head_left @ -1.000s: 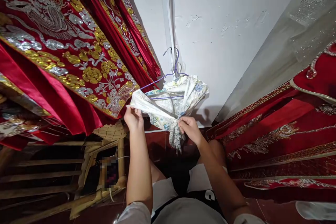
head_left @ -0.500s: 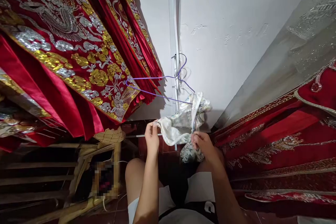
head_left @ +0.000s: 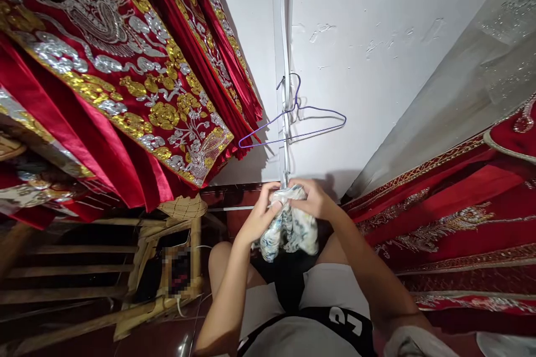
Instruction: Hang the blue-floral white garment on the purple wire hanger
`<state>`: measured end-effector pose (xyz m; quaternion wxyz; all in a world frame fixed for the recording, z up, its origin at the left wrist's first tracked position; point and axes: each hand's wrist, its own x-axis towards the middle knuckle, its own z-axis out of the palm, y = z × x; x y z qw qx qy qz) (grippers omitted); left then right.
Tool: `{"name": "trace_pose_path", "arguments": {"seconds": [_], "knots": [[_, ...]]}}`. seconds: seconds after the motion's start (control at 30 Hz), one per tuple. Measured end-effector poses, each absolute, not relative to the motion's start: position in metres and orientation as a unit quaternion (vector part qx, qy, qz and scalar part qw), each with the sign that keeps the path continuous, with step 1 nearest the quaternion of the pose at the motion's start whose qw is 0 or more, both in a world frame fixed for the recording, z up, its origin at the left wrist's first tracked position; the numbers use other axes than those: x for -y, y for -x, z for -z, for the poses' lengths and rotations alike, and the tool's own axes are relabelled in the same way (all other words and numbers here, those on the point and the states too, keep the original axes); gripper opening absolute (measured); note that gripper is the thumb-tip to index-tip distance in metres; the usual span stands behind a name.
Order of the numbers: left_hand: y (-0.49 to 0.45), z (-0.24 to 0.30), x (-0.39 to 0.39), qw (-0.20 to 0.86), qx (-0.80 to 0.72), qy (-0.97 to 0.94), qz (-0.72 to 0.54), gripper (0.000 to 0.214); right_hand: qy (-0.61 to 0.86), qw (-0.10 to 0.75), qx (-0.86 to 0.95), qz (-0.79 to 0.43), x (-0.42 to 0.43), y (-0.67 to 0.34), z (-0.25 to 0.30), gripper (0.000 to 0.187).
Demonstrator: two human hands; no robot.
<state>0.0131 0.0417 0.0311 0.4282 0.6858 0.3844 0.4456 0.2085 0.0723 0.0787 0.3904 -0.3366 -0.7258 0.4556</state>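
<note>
Floral garment: thin white cloth with a blue and yellow-green print (head_left: 307, 234), was bunched into soft, crumpled folds, held up between both hands in front of the knees, below the hanger and apart from it.
Left hand: fingers of the left hand (head_left: 262, 215) were closed on the gathered upper edge, thumb laid over the cloth.
Right hand: fingers of the right hand (head_left: 314, 201) were gripping the same bunched edge from the other side.
Hanger: slim purple wire hanger (head_left: 296, 104), triangular, hung bare by its hook at the narrow white upright strip (head_left: 286, 39).
Wall: smooth white surface (head_left: 364, 39) with raised, uneven marks.
Red hangings: glossy red cloth with raised gold and silver embroidery (head_left: 163, 114) at left; beaded dark-red cloth (head_left: 452, 195) at right.
Seat: slatted, pale bamboo-like frame (head_left: 195, 251), lower left.
</note>
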Motion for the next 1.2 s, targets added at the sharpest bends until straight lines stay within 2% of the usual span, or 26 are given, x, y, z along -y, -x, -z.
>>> {"name": "trace_pose_path", "arguments": {"seconds": [0.07,0.13,0.2,0.27,0.43,0.5,0.57,0.83,0.97,1.1,1.2], "knots": [[-0.003,-0.019,-0.036,0.456,-0.405,-0.724,-0.322,0.037,0.363,0.452,0.718,-0.384,-0.099,-0.216,-0.091,0.011],[0.004,-0.009,-0.028,0.459,-0.426,-0.738,-0.249,0.037,0.395,0.507,0.681,-0.351,-0.129,-0.222,-0.099,0.017],[0.010,-0.005,-0.020,0.450,-0.449,-0.733,-0.240,0.037,0.421,0.515,0.657,-0.355,-0.160,-0.224,-0.099,0.034],[0.017,-0.010,-0.016,0.416,-0.481,-0.729,-0.253,0.038,0.434,0.489,0.663,-0.364,-0.184,-0.223,-0.092,0.040],[0.050,-0.047,-0.032,0.217,-0.559,-0.777,-0.188,0.046,0.509,0.395,0.669,-0.372,-0.198,-0.226,-0.066,0.023],[0.068,-0.062,-0.045,0.114,-0.598,-0.780,-0.145,0.043,0.544,0.392,0.658,-0.342,-0.188,-0.236,-0.061,0.020],[0.082,-0.074,-0.059,0.054,-0.632,-0.763,-0.124,0.037,0.544,0.405,0.667,-0.309,-0.174,-0.250,-0.062,0.018],[0.071,-0.115,-0.098,0.005,-0.607,-0.760,-0.234,0.045,0.592,0.389,0.662,-0.247,-0.131,-0.288,-0.086,0.030],[0.057,-0.133,-0.123,0.012,-0.526,-0.772,-0.357,0.029,0.538,0.374,0.710,-0.260,-0.114,-0.282,-0.092,0.032],[0.052,-0.129,-0.152,0.108,-0.450,-0.767,-0.445,0.024,0.480,0.342,0.762,-0.270,-0.093,-0.276,-0.099,0.057],[0.050,-0.120,-0.161,0.100,-0.449,-0.761,-0.457,0.030,0.511,0.402,0.720,-0.244,-0.088,-0.287,-0.105,0.078]]}}
